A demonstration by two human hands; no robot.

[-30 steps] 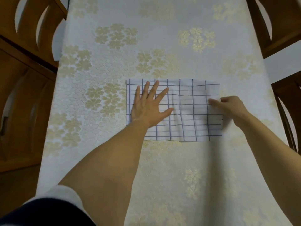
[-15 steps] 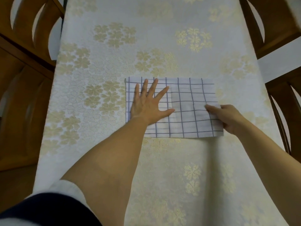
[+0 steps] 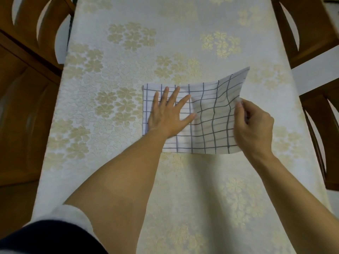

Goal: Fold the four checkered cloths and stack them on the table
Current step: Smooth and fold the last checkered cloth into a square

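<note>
One white cloth with a dark checkered grid [image 3: 211, 123] lies in the middle of the table, folded into a rectangle. My left hand [image 3: 170, 114] presses flat on its left half, fingers spread. My right hand [image 3: 253, 125] pinches the cloth's right edge and holds it lifted off the table, so the right side curls up and its far corner stands in the air. No other checkered cloths are in view.
The table wears a pale tablecloth with gold flower patterns [image 3: 128, 37]. Wooden chairs stand along the left side [image 3: 27, 52] and the right side [image 3: 311, 33], close to the table's edges.
My right hand has taken hold of the cloth's right edge and raised it, curling that side upward. My left hand stays pressed on the left half.
</note>
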